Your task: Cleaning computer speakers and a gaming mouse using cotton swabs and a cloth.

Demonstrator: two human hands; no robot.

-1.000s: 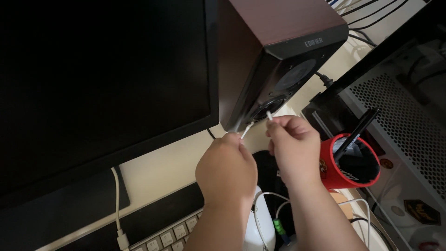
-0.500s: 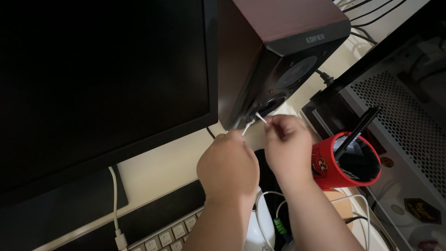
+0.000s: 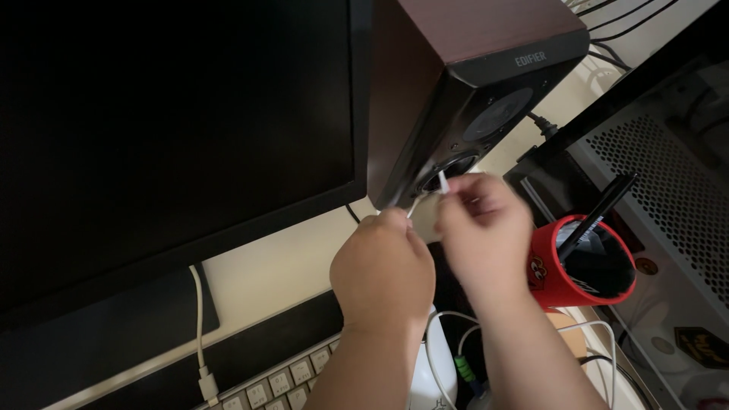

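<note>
A person's two hands met in front of a dark wood-sided bookshelf speaker [image 3: 456, 83] that stood on a pale desk [image 3: 281, 262] beside a switched-off black monitor [image 3: 175, 129]. The left hand [image 3: 383, 266] was curled closed, its fingertips pinching a thin white swab [image 3: 414, 205] whose far end touched the lower front edge of the speaker, just under its round driver. The right hand [image 3: 486, 231], slightly blurred, was likewise closed, thumb and forefinger gripping a second white swab [image 3: 443, 181] that pointed up at the rim of that same lower driver. The two hands sat just beside each other, knuckles nearly touching. To the right of the right hand stood a red pen cup [image 3: 581, 266] with a black pen [image 3: 600, 209] leaning out of it, and past it a computer case with a perforated metal panel [image 3: 661, 182]. Below the wrists lay a white mouse [image 3: 433, 364] tangled with thin white cables, and the corner of a white keyboard [image 3: 281, 383] showed at the bottom edge, with a white cable [image 3: 199, 319] running down from under the monitor.
</note>
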